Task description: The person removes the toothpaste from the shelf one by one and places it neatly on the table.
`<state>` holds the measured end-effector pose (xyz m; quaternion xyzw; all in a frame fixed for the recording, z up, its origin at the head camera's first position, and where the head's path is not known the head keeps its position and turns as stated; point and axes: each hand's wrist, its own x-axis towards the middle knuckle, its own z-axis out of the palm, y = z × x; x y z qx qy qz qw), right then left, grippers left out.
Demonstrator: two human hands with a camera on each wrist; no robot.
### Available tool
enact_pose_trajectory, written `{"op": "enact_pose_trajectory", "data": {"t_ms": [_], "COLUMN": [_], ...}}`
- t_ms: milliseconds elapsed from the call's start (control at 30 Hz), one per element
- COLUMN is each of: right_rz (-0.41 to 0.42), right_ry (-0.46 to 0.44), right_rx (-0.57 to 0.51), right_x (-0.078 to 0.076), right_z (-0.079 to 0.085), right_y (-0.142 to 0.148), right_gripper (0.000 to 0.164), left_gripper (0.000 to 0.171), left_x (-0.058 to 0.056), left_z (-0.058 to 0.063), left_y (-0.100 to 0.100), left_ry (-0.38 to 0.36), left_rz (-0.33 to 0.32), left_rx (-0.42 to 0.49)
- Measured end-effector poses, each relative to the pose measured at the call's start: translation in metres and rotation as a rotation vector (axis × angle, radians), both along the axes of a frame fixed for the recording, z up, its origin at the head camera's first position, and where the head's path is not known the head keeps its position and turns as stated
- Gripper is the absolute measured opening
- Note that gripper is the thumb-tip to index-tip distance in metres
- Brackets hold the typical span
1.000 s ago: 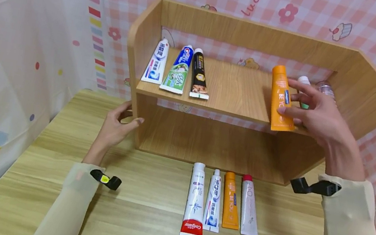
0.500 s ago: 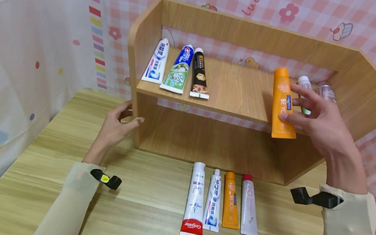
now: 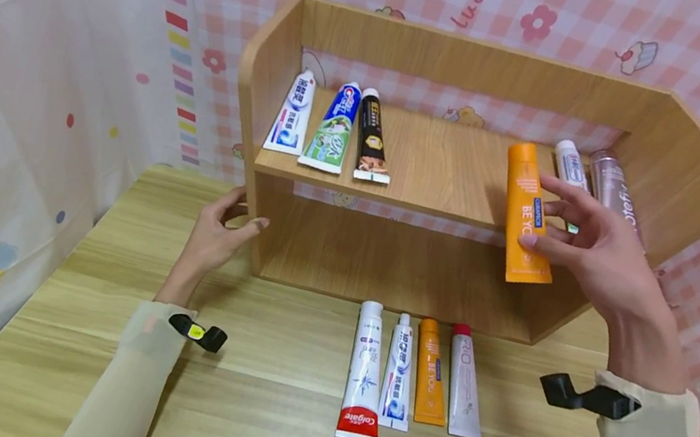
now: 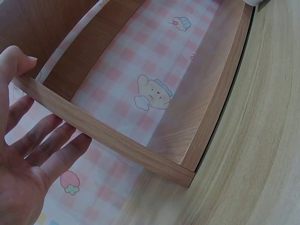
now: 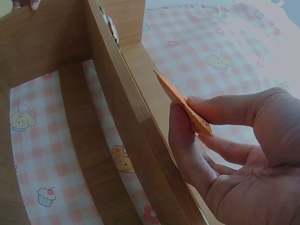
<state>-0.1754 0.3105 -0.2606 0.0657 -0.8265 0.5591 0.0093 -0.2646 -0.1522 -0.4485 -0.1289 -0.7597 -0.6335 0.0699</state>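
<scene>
In the head view my right hand (image 3: 611, 268) pinches an orange toothpaste tube (image 3: 523, 202) between thumb and fingers, cap up, in front of the upper board of a wooden two-tier shelf (image 3: 483, 58). The right wrist view shows the tube's flat end (image 5: 190, 110) between thumb and fingers. My left hand (image 3: 214, 241) grips the shelf's left side panel (image 4: 108, 133), thumb inside and fingers outside. On the upper board's left lie a white tube (image 3: 292, 114), a green-blue tube (image 3: 332, 129) and a black tube (image 3: 373, 137). A white-capped tube (image 3: 572, 164) and a silvery-mauve tube (image 3: 612, 183) lie right, partly hidden by my right hand.
On the table (image 3: 261, 406) before the shelf lie a Colgate tube (image 3: 367, 362), a white-blue tube (image 3: 399, 375), another orange tube (image 3: 430, 377) and a silver tube with a red cap (image 3: 465, 387). A checked cloth (image 3: 589, 18) hangs behind the shelf.
My right hand has drawn the orange tube down and out from the upper board. The two tubes behind that hand show more. My left hand has stayed on the side panel.
</scene>
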Motion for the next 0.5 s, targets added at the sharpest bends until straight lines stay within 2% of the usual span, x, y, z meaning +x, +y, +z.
{"op": "enact_pose_trajectory", "data": {"t_ms": [300, 500], "right_rz": [0.061, 0.083], "right_ry": [0.036, 0.057], "right_rx": [-0.124, -0.093], "right_x": [0.013, 0.023], "right_z": [-0.008, -0.013], "right_y": [0.008, 0.016], "right_gripper": [0.071, 0.073], "left_gripper": [0.061, 0.060], "left_x": [0.000, 0.000], "left_z": [0.000, 0.000], "left_y": [0.000, 0.000], "left_ry": [-0.002, -0.004], "left_rz": [0.005, 0.001], "left_rx": [-0.006, 0.002]}}
